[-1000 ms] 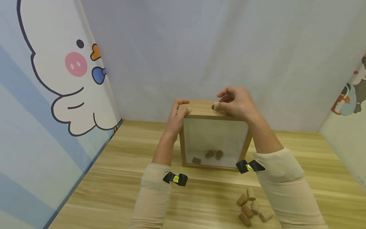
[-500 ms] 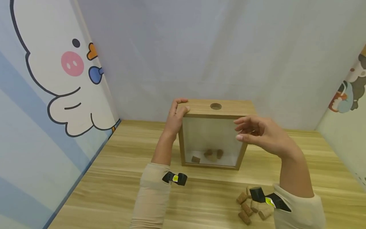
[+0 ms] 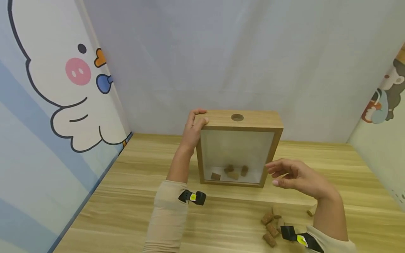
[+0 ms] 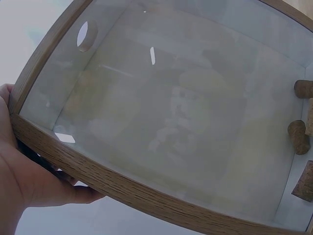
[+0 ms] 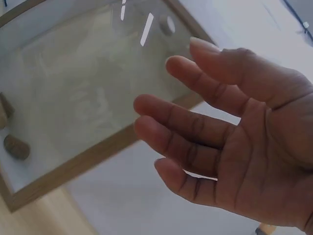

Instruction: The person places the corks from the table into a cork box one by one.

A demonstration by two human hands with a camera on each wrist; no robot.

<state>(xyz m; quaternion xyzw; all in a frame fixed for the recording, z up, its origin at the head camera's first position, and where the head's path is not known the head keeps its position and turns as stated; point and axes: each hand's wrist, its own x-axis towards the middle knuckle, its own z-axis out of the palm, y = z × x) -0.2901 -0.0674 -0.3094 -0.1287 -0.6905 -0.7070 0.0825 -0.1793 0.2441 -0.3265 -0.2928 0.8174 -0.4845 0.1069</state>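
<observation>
looking nearest first, we see loose corks [image 3: 272, 230] on the table [image 3: 221, 225], left over, we judge; the right hand [image 3: 299, 178], loosely bent, holds nothing; four corks [image 3: 233, 175] are already inside the upright, clear-fronted wooden box [image 3: 259, 120], whose top left corner the left hand [image 3: 192, 131] grips; its top has a round hole [image 3: 237, 117].

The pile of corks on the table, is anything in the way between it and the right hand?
Nothing visible is: in the head view, only tabletop shows between the right hand and the pile of corks. The black wrist camera hides part of the pile from view.
</observation>
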